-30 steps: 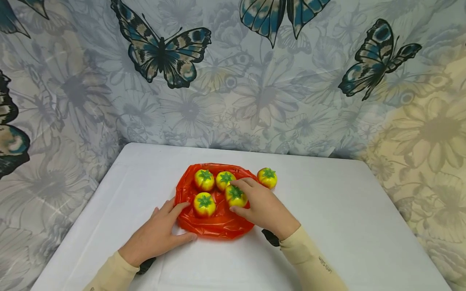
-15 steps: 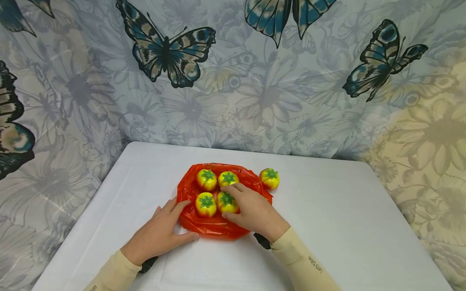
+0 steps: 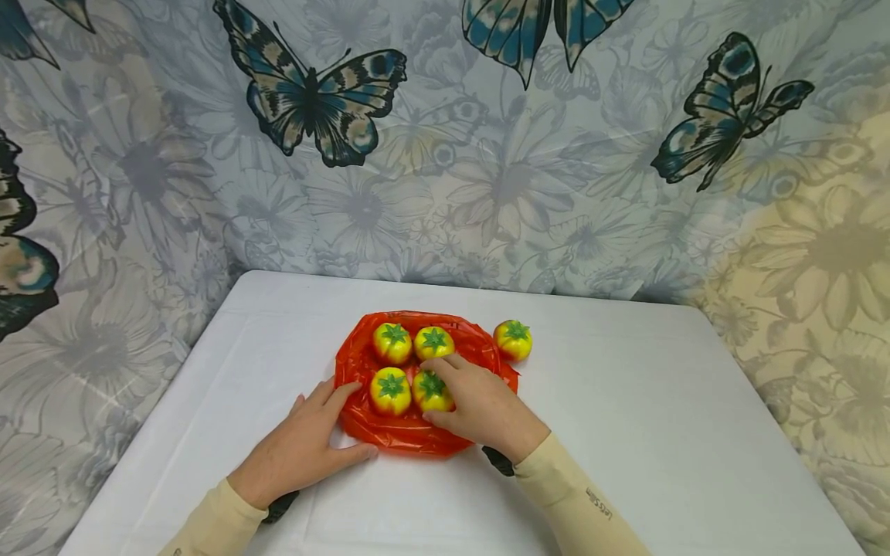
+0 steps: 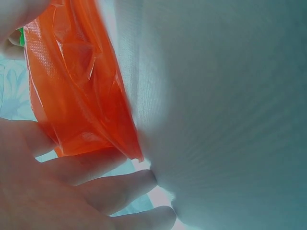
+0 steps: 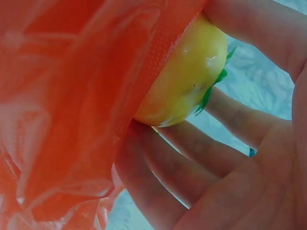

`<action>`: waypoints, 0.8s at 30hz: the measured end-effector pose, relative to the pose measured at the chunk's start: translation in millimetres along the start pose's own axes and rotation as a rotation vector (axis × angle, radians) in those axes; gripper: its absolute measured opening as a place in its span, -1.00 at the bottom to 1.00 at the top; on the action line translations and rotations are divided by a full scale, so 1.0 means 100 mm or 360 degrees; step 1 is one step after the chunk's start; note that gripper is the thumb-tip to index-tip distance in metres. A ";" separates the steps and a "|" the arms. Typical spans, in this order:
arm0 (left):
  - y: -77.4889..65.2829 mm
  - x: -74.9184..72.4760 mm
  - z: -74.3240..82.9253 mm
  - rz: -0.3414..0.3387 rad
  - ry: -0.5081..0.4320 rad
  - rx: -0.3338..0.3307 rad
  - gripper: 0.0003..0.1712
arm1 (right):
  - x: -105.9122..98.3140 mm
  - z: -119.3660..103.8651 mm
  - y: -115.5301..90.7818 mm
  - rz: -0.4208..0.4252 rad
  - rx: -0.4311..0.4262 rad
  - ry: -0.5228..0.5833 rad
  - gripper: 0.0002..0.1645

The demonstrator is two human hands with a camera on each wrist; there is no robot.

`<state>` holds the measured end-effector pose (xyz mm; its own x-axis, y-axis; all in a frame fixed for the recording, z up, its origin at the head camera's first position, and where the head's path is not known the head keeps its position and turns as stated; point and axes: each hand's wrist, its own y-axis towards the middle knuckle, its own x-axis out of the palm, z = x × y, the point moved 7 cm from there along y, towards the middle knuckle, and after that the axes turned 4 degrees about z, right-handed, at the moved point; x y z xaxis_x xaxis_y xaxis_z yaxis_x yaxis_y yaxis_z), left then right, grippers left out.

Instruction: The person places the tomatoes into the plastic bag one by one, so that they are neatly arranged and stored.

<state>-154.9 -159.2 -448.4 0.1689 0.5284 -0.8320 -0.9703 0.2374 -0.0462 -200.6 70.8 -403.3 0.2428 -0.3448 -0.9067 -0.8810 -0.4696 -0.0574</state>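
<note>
A red plastic bag (image 3: 417,442) lies spread in the middle of the white table. Three yellow-red, tomato-shaped fruits with green leafy tops sit in it: the back left fruit (image 3: 392,345), the back right fruit (image 3: 434,340) and the front left fruit (image 3: 390,392). My right hand (image 3: 483,401) holds a fourth such fruit (image 5: 189,72) between thumb and fingers, beside the front left one; the bag's edge covers part of it in the right wrist view. My left hand (image 3: 304,445) rests at the bag's left edge (image 4: 86,96), fingers spread and fairly straight, touching the plastic.
Another fruit (image 3: 513,340) lies on the table (image 3: 626,432) just outside the bag's back right edge. Behind the table hangs a floral cloth (image 3: 501,193) with large butterflies.
My right hand has moved left with its fruit, bringing it beside the front left one, and now stays nearly still. More of the bag's right edge shows. My left hand keeps its place.
</note>
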 end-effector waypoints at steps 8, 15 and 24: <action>0.00 0.00 0.00 -0.0001 -0.0002 -0.0004 0.25 | 0.03 0.00 0.00 -0.0021 -0.0020 -0.0009 -0.23; 0.00 -0.01 0.01 -0.0013 0.0009 -0.0008 0.27 | 0.06 0.02 0.01 -0.0035 -0.0007 -0.0017 -0.23; 0.00 -0.01 0.01 -0.0021 0.0016 -0.0024 0.28 | 0.08 0.02 0.00 -0.0042 -0.0021 -0.0011 -0.25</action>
<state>-154.6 -158.9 -447.3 0.1798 0.5173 -0.8367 -0.9706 0.2318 -0.0653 -200.0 70.0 -411.3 0.2630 -0.3263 -0.9080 -0.8689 -0.4891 -0.0760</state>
